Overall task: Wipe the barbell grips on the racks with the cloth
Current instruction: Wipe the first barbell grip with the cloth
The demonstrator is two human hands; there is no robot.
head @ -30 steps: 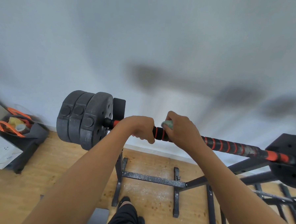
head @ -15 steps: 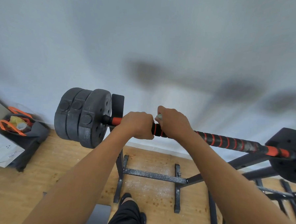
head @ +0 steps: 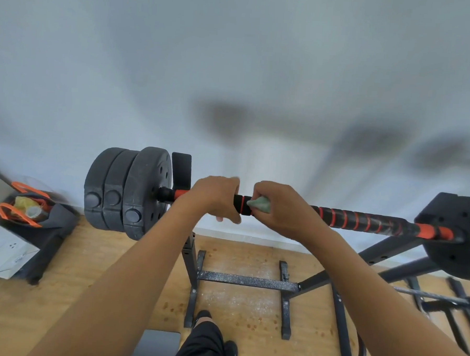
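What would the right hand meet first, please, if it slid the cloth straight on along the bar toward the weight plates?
Most likely the left hand, which grips the bar just ahead of the cloth in the right hand; the weight plates lie beyond it.

Blk/orange-striped barbell grip [head: 357, 220] horiz. on rack [head: 190, 254]; pale-green cloth [head: 259, 205] wadded against it.

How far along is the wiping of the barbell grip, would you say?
Done: cannot tell; no stretch of the grip looks visibly cleaner. In hand: the right hand holds the cloth against the grip, close beside the left hand, which grips it near the plates. Left: probably the striped stretch running right of the cloth, and the part under the left hand.
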